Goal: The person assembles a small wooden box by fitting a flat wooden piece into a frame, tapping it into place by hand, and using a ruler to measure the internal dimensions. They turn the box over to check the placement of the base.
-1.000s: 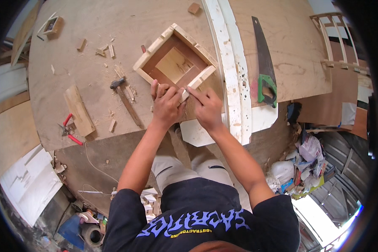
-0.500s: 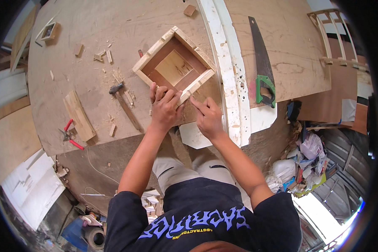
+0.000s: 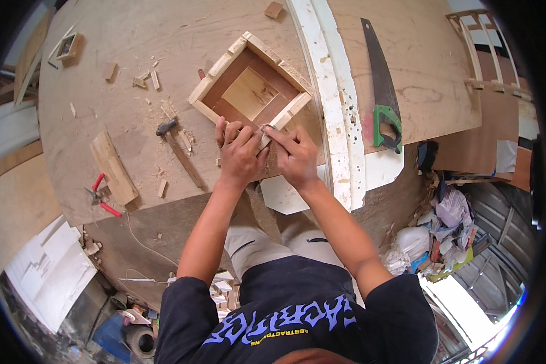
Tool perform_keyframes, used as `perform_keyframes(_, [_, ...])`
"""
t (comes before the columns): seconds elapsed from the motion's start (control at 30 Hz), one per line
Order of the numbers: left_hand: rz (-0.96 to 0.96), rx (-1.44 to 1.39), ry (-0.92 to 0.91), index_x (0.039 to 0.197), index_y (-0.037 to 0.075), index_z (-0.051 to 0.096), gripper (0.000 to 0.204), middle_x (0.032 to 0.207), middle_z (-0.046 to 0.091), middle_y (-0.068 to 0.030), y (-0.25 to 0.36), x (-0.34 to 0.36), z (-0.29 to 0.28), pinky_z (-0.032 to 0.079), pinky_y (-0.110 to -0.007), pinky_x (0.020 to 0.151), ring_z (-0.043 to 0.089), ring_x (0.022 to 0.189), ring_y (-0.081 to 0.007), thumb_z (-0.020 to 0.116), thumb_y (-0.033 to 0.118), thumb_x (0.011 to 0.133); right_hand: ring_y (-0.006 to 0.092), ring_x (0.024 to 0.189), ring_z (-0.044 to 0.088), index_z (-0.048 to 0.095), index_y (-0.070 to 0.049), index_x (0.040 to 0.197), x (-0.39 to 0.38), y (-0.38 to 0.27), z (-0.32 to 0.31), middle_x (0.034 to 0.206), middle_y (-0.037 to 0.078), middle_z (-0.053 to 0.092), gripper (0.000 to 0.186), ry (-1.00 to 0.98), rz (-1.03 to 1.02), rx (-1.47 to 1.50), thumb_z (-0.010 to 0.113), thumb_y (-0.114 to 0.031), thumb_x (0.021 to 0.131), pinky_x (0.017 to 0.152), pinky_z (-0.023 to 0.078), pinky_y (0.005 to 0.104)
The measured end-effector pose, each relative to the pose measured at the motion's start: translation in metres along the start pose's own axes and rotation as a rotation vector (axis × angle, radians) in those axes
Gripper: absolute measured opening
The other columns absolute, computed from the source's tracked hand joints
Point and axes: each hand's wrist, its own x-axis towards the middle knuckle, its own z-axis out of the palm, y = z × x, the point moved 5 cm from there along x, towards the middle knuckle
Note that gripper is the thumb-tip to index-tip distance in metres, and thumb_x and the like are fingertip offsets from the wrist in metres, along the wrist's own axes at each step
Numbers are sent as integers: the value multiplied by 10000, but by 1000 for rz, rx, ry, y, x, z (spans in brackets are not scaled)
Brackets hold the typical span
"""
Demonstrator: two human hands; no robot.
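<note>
An open wooden box (image 3: 206, 110) with pale notched walls and a brown inner floor sits turned cornerwise on the workbench, close to its front edge. My left hand (image 3: 239, 151) is closed on the near corner, fingers over the rim. At that same corner my right hand (image 3: 295, 156) has its fingers curled, its index fingertip pressed to the top of the rim beside the left fingers. Whether a small thing sits under that fingertip is too small to tell. Left of the box lies a hammer (image 3: 181, 151) with a wooden handle.
Pincers with red handles (image 3: 106, 197) and a wooden board (image 3: 113, 168) lie at the left. Wood scraps and shavings surround the hammer. A small box (image 3: 70, 46) stands far left. White-painted beams (image 3: 337, 103) run along the right, with a green-handled saw (image 3: 382, 91) beyond.
My right hand has shifted left and slightly up, its index finger passing from the box's outer side onto the rim at the near corner. The left hand keeps its hold.
</note>
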Motion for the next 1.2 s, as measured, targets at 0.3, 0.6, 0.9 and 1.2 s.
perform_keyframes(0.3, [-30,14,47,1143,119,773,427,962,625,-6,0,1,3,197,-523,1273,551,1161,-246,848,265,749,194,634,500,827,-173,1198,-35,-4,-39,743,65,485,367,8,103,-96,744,24,900,582,445,336])
perform_keyframes(0.6, [-30,38,15,1140,122,772,418,970,639,4,3,7,1,201,-506,1269,553,1156,-235,857,255,753,238,666,563,769,-142,1296,-15,11,-18,813,94,501,486,-146,-153,-188,683,67,866,592,507,368])
perform_keyframes(0.9, [-45,30,-24,1147,126,772,458,982,627,3,5,4,0,197,-506,1270,547,1165,-235,875,240,716,245,677,580,749,-178,1337,10,3,-12,813,92,490,517,-127,-222,-158,674,56,882,605,518,382])
perform_keyframes(1.2, [-45,-2,42,1118,131,786,382,964,638,0,4,10,1,234,-514,1248,566,1144,-240,875,236,761,207,656,489,798,-149,1260,-48,34,-52,775,69,470,409,-133,-40,-204,730,36,901,602,459,335])
